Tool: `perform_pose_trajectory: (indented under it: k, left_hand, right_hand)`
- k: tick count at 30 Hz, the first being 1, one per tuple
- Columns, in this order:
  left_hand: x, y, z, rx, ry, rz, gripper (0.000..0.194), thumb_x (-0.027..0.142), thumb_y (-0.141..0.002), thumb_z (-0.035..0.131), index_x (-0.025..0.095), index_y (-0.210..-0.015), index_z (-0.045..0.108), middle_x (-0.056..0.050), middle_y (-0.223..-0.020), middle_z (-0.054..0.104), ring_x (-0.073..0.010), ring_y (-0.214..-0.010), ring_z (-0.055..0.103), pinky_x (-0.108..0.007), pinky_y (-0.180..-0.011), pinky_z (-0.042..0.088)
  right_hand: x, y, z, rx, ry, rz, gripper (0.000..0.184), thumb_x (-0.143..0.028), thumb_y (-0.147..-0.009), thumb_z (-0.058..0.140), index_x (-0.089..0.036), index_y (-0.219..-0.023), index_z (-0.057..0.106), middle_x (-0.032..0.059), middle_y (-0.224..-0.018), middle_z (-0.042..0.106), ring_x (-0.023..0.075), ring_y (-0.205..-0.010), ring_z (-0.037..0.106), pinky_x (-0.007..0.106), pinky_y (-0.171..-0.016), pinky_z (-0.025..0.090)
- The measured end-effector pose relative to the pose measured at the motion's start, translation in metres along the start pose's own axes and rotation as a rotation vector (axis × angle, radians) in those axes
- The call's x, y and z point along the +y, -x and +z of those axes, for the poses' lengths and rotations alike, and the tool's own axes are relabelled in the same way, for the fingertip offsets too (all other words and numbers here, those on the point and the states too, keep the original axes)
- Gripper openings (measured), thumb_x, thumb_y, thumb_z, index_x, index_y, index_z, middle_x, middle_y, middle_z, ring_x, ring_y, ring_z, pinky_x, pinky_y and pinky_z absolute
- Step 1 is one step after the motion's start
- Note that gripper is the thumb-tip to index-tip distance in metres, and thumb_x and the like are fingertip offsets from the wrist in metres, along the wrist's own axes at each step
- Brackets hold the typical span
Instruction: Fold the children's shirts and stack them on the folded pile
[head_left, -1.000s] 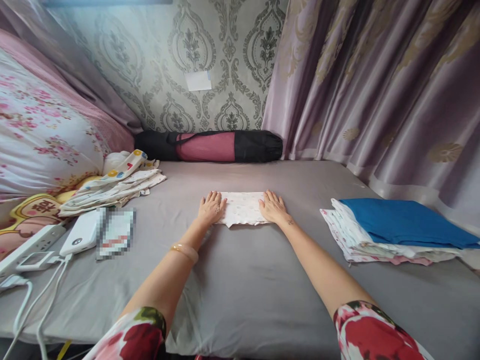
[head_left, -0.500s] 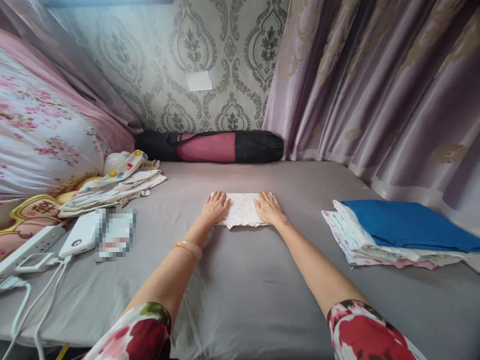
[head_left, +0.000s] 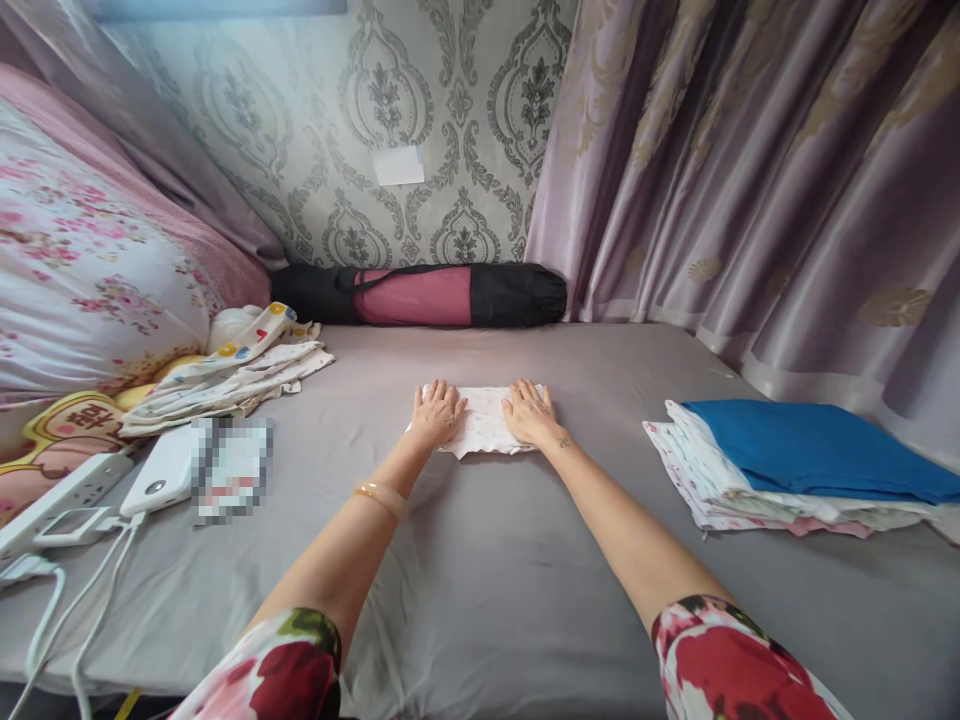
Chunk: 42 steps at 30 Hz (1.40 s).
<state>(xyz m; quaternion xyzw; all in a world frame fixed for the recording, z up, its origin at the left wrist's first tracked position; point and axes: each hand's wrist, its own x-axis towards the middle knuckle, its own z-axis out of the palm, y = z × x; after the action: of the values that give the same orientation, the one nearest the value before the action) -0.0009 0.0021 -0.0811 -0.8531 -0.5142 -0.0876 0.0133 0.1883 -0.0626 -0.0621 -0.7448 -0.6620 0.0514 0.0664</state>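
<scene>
A small folded white cloth with a faint print [head_left: 484, 420] lies flat on the grey bed sheet [head_left: 495, 570], straight in front of me. My left hand [head_left: 439, 412] rests palm down on its left end, fingers stretched out and pointing away from me. On the right end lies my right hand [head_left: 531, 412], also flat with the fingers a little apart. Both palms touch the cloth, and its outer edges are partly hidden under them. A pale bangle [head_left: 380, 497] sits on my left forearm.
To the right is a stack of folded clothes [head_left: 720, 490] topped by a blue cloth [head_left: 817, 450]. Loose baby clothes [head_left: 240, 370], a white power bank [head_left: 166, 468] and a power strip [head_left: 71, 500] with cables lie left. A black and pink rolled bag [head_left: 416, 296] lies along the wall.
Both hands have slid slightly inward over the white cloth, toward each other. The cloth itself stays in nearly the same place.
</scene>
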Motion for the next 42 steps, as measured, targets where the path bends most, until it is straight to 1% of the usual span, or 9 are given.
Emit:
perform_pose_trajectory:
  k: [8, 15, 19, 23, 27, 33, 36, 39, 42]
  left_hand:
    - [0.014, 0.006, 0.009, 0.032, -0.003, 0.062, 0.050, 0.040, -0.102, 0.024, 0.016, -0.139, 0.045, -0.016, -0.149, 0.044, -0.0299, -0.140, 0.036, -0.055, -0.115, 0.024]
    - [0.015, 0.004, 0.003, -0.016, 0.006, 0.044, 0.050, 0.039, -0.102, 0.023, 0.013, -0.139, 0.044, -0.017, -0.151, 0.042, -0.0312, -0.141, 0.034, -0.057, -0.115, 0.022]
    - [0.030, 0.008, -0.004, -0.043, 0.051, 0.028, 0.048, 0.036, -0.101, 0.027, 0.012, -0.138, 0.045, -0.019, -0.150, 0.043, -0.0315, -0.142, 0.034, -0.057, -0.115, 0.022]
    - [0.047, 0.015, -0.004, -0.029, 0.115, 0.026, 0.047, 0.031, -0.100, 0.027, 0.014, -0.140, 0.044, -0.017, -0.151, 0.042, -0.0298, -0.143, 0.033, -0.055, -0.115, 0.024]
    - [0.051, 0.018, -0.001, -0.021, 0.126, 0.010, 0.047, 0.030, -0.100, 0.027, 0.014, -0.141, 0.044, -0.016, -0.151, 0.042, -0.0291, -0.143, 0.032, -0.053, -0.116, 0.023]
    - [0.048, 0.016, -0.003, -0.054, 0.152, 0.017, 0.046, 0.027, -0.099, 0.027, 0.013, -0.140, 0.043, -0.016, -0.152, 0.041, -0.0282, -0.144, 0.031, -0.053, -0.117, 0.021]
    - [0.040, 0.018, -0.003, -0.042, 0.150, 0.054, 0.042, 0.022, -0.098, 0.029, 0.013, -0.135, 0.047, -0.015, -0.149, 0.044, -0.0256, -0.142, 0.035, -0.047, -0.116, 0.026]
    - [0.021, 0.026, -0.004, 0.008, 0.095, 0.084, 0.037, 0.024, -0.098, 0.033, 0.015, -0.129, 0.050, -0.015, -0.147, 0.047, -0.0257, -0.141, 0.037, -0.044, -0.116, 0.028]
    - [-0.007, 0.038, -0.008, 0.054, 0.062, 0.109, 0.035, 0.028, -0.098, 0.035, 0.018, -0.128, 0.050, -0.014, -0.146, 0.048, -0.0265, -0.141, 0.036, -0.048, -0.116, 0.027]
  right_hand:
    - [-0.012, 0.000, 0.012, -0.006, -0.036, 0.023, 0.057, -0.032, -0.100, 0.022, -0.010, -0.150, 0.035, 0.0119, -0.160, 0.028, 0.0242, -0.148, 0.018, 0.047, -0.120, 0.009]
    - [-0.014, -0.001, 0.006, -0.037, -0.018, 0.032, 0.057, -0.032, -0.100, 0.022, -0.009, -0.151, 0.033, 0.0130, -0.160, 0.026, 0.0253, -0.148, 0.018, 0.047, -0.120, 0.010]
    - [-0.023, 0.000, 0.004, -0.035, -0.032, 0.002, 0.057, -0.030, -0.099, 0.024, -0.008, -0.150, 0.034, 0.0153, -0.160, 0.026, 0.0267, -0.148, 0.019, 0.047, -0.119, 0.012]
    - [-0.031, 0.002, 0.011, 0.026, -0.045, -0.037, 0.055, -0.028, -0.099, 0.024, -0.011, -0.149, 0.037, 0.0132, -0.158, 0.031, 0.0251, -0.148, 0.020, 0.046, -0.119, 0.012]
    - [-0.031, 0.004, 0.016, 0.051, -0.037, -0.044, 0.054, -0.028, -0.099, 0.025, -0.011, -0.148, 0.039, 0.0135, -0.157, 0.034, 0.0254, -0.147, 0.022, 0.047, -0.119, 0.012]
    - [-0.035, 0.001, 0.010, 0.010, -0.045, -0.029, 0.054, -0.027, -0.098, 0.026, -0.009, -0.148, 0.039, 0.0150, -0.158, 0.032, 0.0275, -0.147, 0.022, 0.050, -0.119, 0.013]
    - [-0.045, 0.001, 0.010, 0.017, -0.067, -0.050, 0.055, -0.025, -0.097, 0.026, -0.008, -0.148, 0.038, 0.0148, -0.159, 0.029, 0.0272, -0.148, 0.020, 0.050, -0.119, 0.012]
    - [-0.054, 0.003, 0.016, 0.056, -0.082, -0.094, 0.055, -0.027, -0.098, 0.025, -0.008, -0.148, 0.037, 0.0133, -0.158, 0.031, 0.0253, -0.147, 0.021, 0.047, -0.120, 0.011]
    - [-0.057, 0.004, 0.023, 0.090, -0.073, -0.105, 0.055, -0.030, -0.099, 0.025, -0.009, -0.147, 0.039, 0.0135, -0.156, 0.035, 0.0253, -0.146, 0.024, 0.046, -0.119, 0.010]
